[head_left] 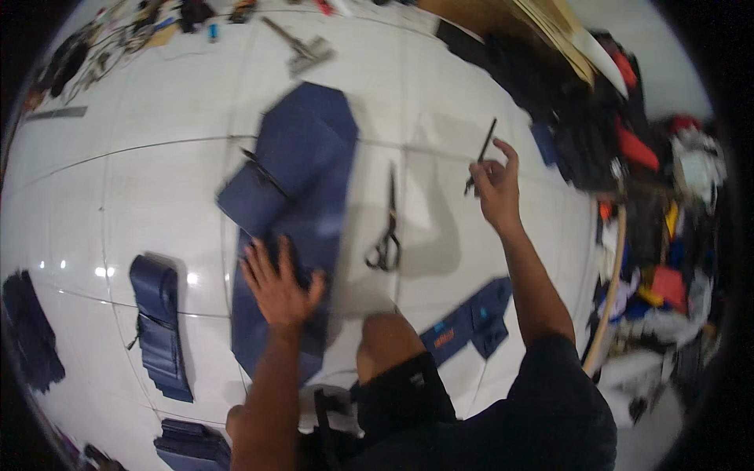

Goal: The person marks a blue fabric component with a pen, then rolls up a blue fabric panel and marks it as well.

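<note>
A large navy blue piece of fabric lies spread on the white tiled floor in front of me. My left hand rests flat on its near end, fingers spread apart. My right hand is raised to the right and pinches a thin dark stick-like tool that points up and away. A pair of black scissors lies on the floor between my two hands, handles toward me. My bent knee shows just below them.
A folded navy strip lies to the left, more navy pieces to the right of my knee. A heap of dark and coloured cloth fills the right side. Tools and clutter sit at the far left.
</note>
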Motion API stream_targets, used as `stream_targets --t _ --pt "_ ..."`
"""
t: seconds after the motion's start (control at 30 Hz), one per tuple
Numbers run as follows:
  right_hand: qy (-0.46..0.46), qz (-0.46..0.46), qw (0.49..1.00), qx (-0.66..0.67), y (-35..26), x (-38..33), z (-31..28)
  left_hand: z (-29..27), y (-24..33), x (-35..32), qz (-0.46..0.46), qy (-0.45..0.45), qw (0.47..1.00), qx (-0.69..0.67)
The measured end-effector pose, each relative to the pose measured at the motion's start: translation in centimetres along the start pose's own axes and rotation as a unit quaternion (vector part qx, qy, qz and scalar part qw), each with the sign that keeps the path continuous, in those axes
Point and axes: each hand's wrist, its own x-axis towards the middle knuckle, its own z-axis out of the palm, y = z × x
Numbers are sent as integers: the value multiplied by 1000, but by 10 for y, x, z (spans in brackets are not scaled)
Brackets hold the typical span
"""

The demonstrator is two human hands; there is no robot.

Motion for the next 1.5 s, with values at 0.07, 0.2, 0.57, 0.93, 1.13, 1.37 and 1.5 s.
stream_targets --t 0.07,0.2,0.57,0.93,1.13,1.37,1.5 --pt "43 89 994 50 2 -115 -49 2 -2 -6 10 21 1000 7" --pt "76 225 963 126 67 -271 -125 5 4 -7 34 69 997 29" --pt "40 230 972 -31 23 -428 -240 20 -1 -13 37 111 991 68" --pt "-121 32 875 -468 36 -518 -294 36 -39 10 87 134 963 -218" --pt "-108 7 912 -397 181 -536 -263 -11 -89 51 47 141 979 -141" --pt "-5 -184 934 -307 278 -486 -136 3 43 -211 272 -139 951 -55" --pt "-113 -161 922 -334 279 -462 -91 8 74 -356 178 -382 905 64"
